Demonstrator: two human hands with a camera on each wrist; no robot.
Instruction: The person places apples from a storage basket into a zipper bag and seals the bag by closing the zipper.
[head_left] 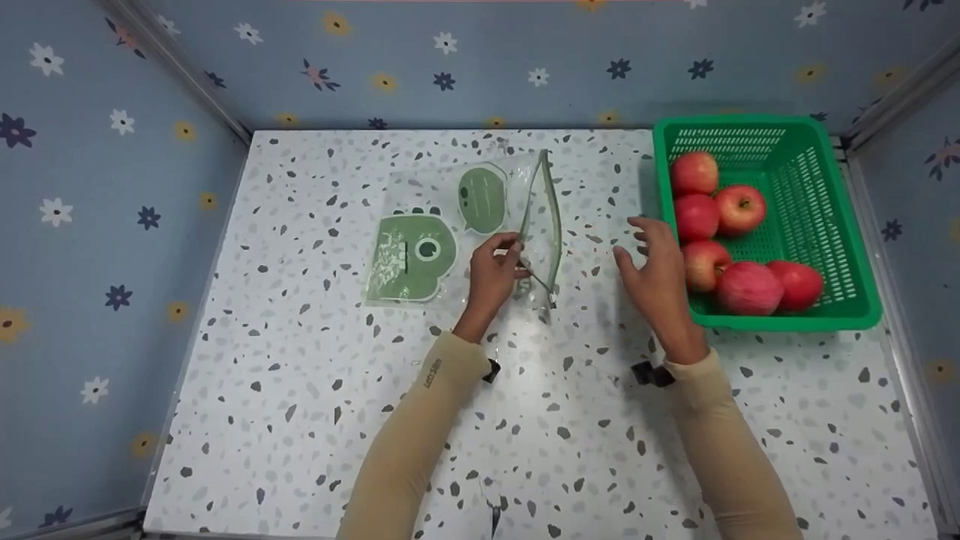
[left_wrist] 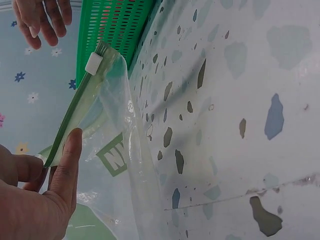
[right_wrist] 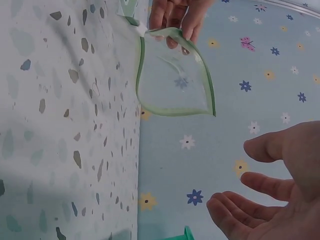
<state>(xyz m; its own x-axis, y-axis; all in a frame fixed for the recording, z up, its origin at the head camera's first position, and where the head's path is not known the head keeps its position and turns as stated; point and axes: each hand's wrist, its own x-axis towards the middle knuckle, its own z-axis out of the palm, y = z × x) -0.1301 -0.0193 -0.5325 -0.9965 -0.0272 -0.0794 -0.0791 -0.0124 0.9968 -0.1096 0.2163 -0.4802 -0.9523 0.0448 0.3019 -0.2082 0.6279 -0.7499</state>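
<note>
A clear zip bag (head_left: 420, 259) with green dinosaur prints lies on the table, its green-edged mouth spread apart toward the right. My left hand (head_left: 495, 271) pinches one edge of that mouth between thumb and fingers. In the left wrist view a white slider (left_wrist: 93, 63) sits near the end of the bag's green zip strip. My right hand (head_left: 657, 271) hovers beside the basket's left wall, fingers spread and loosely bent, holding nothing. Through the right wrist view the bag's mouth (right_wrist: 211, 92) gapes wide, and the right hand (right_wrist: 270, 187) is apart from it.
A green plastic basket (head_left: 862, 247) stands at the table's right side with several red apples (head_left: 741, 210) in its left and front part. Flower-patterned walls (head_left: 487, 67) enclose the speckled white table (head_left: 300, 390) at the back and both sides.
</note>
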